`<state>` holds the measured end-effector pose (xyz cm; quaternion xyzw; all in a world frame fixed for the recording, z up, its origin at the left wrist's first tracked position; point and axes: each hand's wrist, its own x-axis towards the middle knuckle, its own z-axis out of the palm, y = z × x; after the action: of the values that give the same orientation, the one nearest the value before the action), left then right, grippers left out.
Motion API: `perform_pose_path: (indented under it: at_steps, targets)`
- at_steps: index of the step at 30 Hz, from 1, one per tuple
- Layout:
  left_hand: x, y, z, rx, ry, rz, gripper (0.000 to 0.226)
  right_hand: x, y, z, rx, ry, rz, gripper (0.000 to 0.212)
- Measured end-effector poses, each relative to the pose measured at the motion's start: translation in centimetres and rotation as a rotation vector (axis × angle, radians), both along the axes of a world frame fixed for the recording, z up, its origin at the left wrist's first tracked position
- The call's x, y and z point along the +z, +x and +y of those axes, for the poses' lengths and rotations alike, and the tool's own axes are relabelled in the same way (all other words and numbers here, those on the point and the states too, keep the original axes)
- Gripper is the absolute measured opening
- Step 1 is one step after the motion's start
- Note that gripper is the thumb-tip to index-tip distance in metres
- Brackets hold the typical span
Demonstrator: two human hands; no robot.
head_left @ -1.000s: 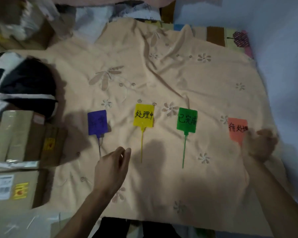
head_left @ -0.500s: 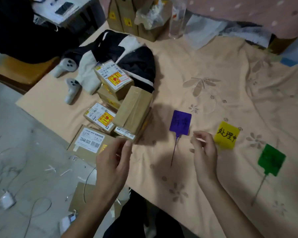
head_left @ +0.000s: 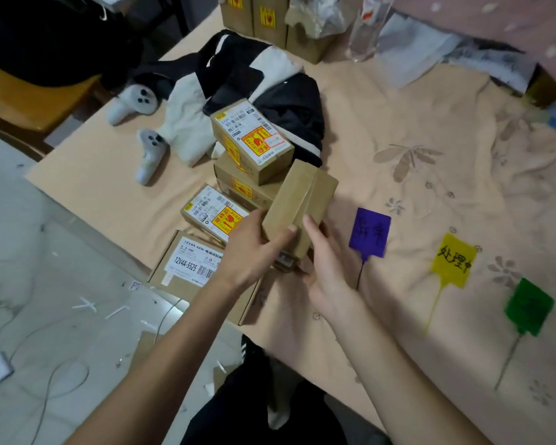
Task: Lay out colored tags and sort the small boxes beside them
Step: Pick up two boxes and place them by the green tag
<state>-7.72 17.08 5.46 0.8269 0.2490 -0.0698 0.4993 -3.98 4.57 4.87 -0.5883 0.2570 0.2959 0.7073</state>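
Both hands have come off the tags and closed on the first box, so sorting is starting. The left hand (head_left: 254, 252) has its fingers curled round the near end of a plain brown cardboard box (head_left: 299, 205); the right hand (head_left: 326, 268) cups its near right side. Just right lie the purple tag (head_left: 370, 232), yellow tag (head_left: 453, 260) and green tag (head_left: 528, 308) on the peach floral cloth (head_left: 414, 123). Beyond, labelled cardboard boxes (head_left: 251, 141) sit stacked and shut, contents unseen.
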Motion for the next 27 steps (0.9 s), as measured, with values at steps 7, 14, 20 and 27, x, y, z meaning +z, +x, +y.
perform_pose_path:
  at_steps: [7,14,20,27]
  targets:
    - [-1.1,-1.5,-0.1,-0.04,0.116,-0.153,0.055,1.1,-1.9,-0.2,-0.172,0.045,-0.134,0.034]
    - [-0.9,-2.5,-1.0,0.006,0.057,-0.226,0.05,2.5,-3.4,-3.5,-0.306,-0.146,-0.261,0.034]
    - [-3.2,-0.2,-3.3,-0.204,0.651,0.015,0.093,3.2,-3.2,-7.1,-0.465,-0.19,-0.271,0.035]
    - [-0.3,0.4,-4.2,-0.173,0.555,0.022,0.108,4.3,-4.4,-11.8,-0.383,-0.199,-0.243,0.04]
